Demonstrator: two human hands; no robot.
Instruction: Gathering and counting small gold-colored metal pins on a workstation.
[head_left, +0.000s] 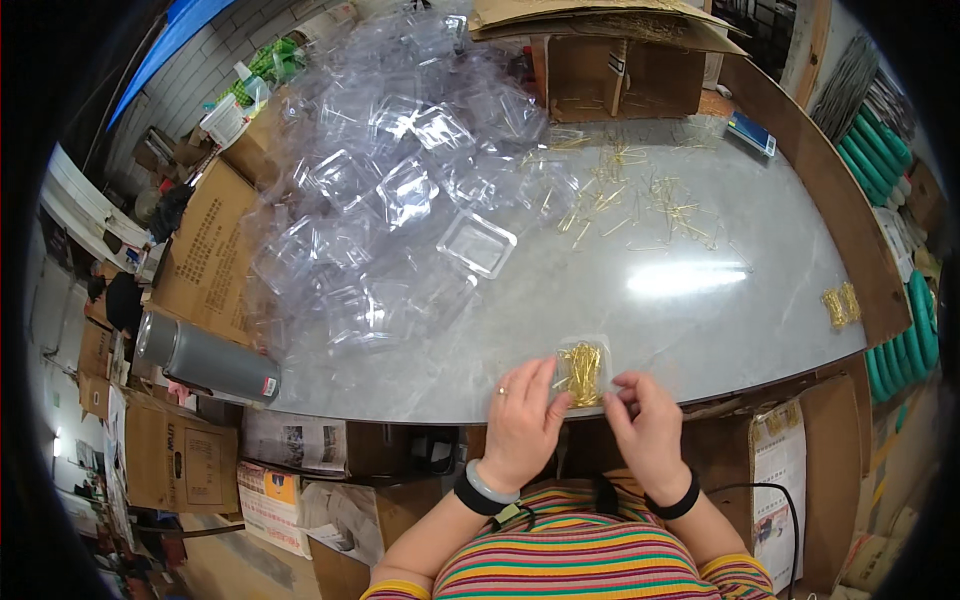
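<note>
At the near edge of the table, a small clear plastic tray [604, 352] holds a bundle of thin gold metal hooks [581, 372]. My left hand [522, 420] is closed on the tray's left side, its thumb by the near corner. The fingertips of my right hand [647, 425] pinch the tray at its near right side. The exact contact under the fingertips is hidden.
A big heap of clear plastic trays [400, 190] covers the left of the grey table [540, 310]. Loose gold hooks [600, 190] lie scattered farther back, before an open cardboard box [640, 80]. A grey bottle [215, 360] lies at left; filled packs [841, 305] sit at right.
</note>
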